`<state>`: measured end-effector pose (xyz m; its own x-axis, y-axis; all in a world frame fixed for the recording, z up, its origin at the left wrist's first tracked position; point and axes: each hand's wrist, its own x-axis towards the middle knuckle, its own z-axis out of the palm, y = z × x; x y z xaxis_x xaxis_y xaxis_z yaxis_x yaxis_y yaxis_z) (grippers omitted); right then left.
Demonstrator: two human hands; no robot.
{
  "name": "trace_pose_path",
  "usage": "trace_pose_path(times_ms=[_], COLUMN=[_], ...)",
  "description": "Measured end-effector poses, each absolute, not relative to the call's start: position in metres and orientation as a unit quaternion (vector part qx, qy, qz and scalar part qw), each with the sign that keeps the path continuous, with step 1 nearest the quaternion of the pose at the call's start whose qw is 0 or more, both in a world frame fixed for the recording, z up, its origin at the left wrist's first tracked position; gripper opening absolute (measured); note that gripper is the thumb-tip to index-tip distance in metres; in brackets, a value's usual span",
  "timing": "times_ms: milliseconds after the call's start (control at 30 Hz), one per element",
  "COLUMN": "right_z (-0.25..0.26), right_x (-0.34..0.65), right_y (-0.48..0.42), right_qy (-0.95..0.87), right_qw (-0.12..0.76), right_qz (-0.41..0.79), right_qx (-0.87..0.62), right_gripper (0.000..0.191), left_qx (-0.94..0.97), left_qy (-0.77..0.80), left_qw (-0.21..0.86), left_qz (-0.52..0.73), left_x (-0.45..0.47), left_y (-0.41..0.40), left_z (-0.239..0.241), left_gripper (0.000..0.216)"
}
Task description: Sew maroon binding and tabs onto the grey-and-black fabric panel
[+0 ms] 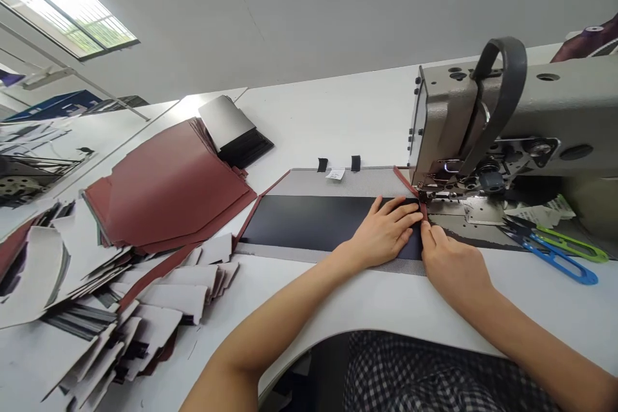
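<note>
My left hand (389,232) flat, fingers apart, on black-and-grey oblong panel (304,222), axis 9-to-3 o'clock; red narrow strip (404,181) 11 o'clock from curled right hand (454,261), grip unclear.

Wears a checked garment (400,373), black and pale grey in small squares, loose and softly creased, with deeper folds toward the right. Shows too little of it to tell shirt from skirt or apron. Has a bare left hand (386,232) and right hand (456,264), a left arm (290,309) uncovered past the elbow and an uncovered right forearm (541,335).
</note>
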<state>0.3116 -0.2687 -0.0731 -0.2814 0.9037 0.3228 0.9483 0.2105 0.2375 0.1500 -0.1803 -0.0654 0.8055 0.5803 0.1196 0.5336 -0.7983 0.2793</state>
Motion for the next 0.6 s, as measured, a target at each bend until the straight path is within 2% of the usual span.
trace_pose_path(times_ms=[433,500,600], right_z=[-0.073,-0.073,-0.072], right_x=[0.323,0.323,0.323], right_y=[-0.235,-0.234,-0.246], right_qy=[-0.777,-0.781,-0.800], right_qw=[0.043,0.043,0.049], right_qz=[-0.169,-0.163,-0.154], right_qx=[-0.605,-0.601,-0.577], right_gripper=[0.043,0.042,0.037], left_qx=[0.935,0.946,0.972], left_qy=[0.320,0.285,0.189], left_qw=[0.095,0.093,0.095], left_qz=[0.121,0.126,0.101], left_x=[0.158,0.158,0.158], left_y=[-0.151,-0.148,-0.145], left_z=[-0.067,-0.065,-0.059], left_gripper=[0.033,0.033,0.046])
